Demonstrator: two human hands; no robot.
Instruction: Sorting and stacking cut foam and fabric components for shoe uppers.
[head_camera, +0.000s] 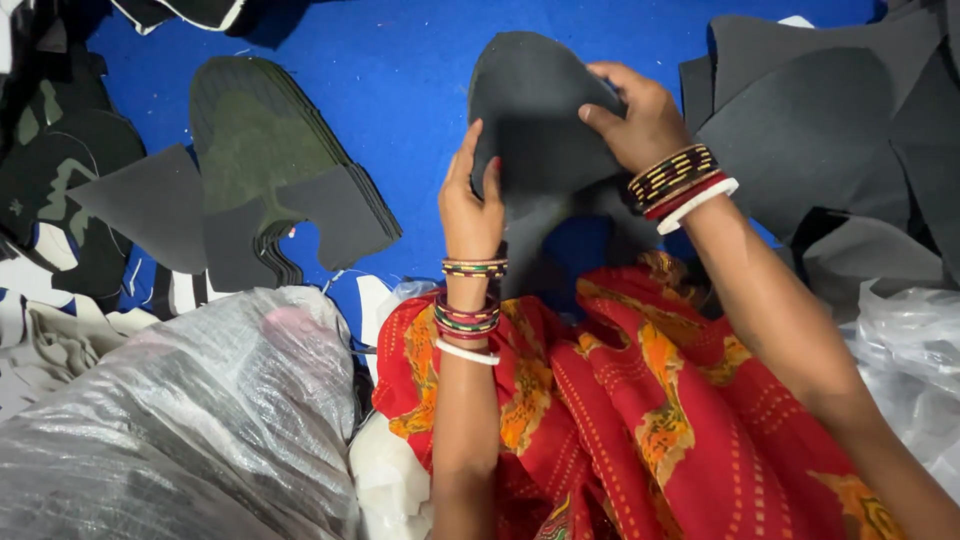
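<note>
Both grips, left hand (470, 205) and right hand (640, 120), clenched on a dark foam piece (535, 110), its lower edge hidden.

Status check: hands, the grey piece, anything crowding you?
Both hands, left hand and right hand, gripping grey foam piece. Held above red cloth. Cut-piece stack left, clear of hands.

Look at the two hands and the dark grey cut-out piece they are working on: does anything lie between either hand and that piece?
Nothing visible does. The left hand grips the grey cut-out piece at its left edge, and the right hand pinches its right side directly. The stack of cut pieces lies apart on the blue surface.
</note>
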